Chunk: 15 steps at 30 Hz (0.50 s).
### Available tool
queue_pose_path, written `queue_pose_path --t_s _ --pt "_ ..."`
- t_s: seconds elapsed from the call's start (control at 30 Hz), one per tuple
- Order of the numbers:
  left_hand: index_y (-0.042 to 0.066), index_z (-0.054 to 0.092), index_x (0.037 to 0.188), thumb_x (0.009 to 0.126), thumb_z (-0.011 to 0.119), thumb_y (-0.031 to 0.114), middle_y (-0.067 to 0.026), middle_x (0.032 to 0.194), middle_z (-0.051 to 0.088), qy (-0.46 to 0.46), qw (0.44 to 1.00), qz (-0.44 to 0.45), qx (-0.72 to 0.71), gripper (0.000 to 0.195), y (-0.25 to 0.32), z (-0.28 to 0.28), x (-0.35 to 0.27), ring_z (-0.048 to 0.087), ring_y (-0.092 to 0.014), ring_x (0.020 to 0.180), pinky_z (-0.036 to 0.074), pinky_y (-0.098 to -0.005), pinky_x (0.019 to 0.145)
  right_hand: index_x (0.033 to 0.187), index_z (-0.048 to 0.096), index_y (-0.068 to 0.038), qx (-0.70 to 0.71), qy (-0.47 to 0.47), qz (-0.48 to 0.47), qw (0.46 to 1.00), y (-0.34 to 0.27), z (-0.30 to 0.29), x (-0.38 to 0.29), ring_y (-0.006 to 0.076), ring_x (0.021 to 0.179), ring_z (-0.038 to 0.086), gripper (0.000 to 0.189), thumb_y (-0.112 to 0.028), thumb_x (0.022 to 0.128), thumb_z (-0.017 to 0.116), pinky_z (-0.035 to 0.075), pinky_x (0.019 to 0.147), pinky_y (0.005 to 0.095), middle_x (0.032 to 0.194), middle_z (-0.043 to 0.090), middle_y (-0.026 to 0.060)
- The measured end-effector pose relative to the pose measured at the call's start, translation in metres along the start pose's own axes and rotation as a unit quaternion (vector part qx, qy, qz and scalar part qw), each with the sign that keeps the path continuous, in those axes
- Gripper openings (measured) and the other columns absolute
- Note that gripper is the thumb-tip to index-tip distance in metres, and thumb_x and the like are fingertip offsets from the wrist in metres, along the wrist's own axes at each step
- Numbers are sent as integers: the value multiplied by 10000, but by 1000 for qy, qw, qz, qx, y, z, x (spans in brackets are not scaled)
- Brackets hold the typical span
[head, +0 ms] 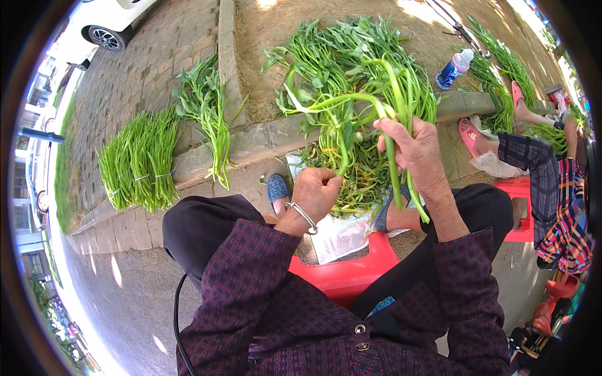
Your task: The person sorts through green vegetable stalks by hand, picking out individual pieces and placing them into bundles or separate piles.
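Note:
My right hand (413,149) is closed around several thick green stems (394,94) of a leafy vegetable, raised above the pile. The fingertips of my left hand (316,190), with a metal bangle at the wrist, pinch the lower end of a green stem (344,152). Below both hands, torn leaves and yellowed stalks (364,181) lie on a white plastic sheet (341,239) between my feet. Beyond them, large leafy bunches (324,61) rest on the kerb and soil. At the left stand tied bundles of stripped stems (141,162), with a loose leafy bunch (214,127) beside them.
A red plastic stool (348,277) is beneath me. A bottle with a blue label (452,70) stands past the stone kerb (287,131). At the right, another person in pink sandals (469,136) sits near more greens (498,89). A white car (113,14) is at the upper left.

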State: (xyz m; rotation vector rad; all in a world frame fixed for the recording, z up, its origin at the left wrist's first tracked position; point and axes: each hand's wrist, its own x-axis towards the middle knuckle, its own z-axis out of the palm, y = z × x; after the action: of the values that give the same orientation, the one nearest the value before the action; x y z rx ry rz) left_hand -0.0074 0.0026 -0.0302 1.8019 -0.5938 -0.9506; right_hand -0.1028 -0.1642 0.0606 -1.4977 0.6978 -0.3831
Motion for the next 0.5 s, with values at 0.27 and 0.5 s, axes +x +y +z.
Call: queue_pose_path --t_s 0.27,0.5 --pt "-32 558 918 837 612 90 -55 671 568 -19 945 -136 -298 156 4 4 -7 548 -126 466 509 -277 442 883 657 -31 43 41 -32 998 -6 -10 -2 6 410 392 202 -226 851 615 258 361 172 601 584 -2" --pt "-2 529 864 819 599 46 -68 674 547 -1 932 -205 -299 97 -2 5 -8 555 -144 496 509 -296 450 911 637 25 104 53 -105 988 -30 -20 -7 10 403 368 253 -217 863 580 253 370 165 579 558 6"
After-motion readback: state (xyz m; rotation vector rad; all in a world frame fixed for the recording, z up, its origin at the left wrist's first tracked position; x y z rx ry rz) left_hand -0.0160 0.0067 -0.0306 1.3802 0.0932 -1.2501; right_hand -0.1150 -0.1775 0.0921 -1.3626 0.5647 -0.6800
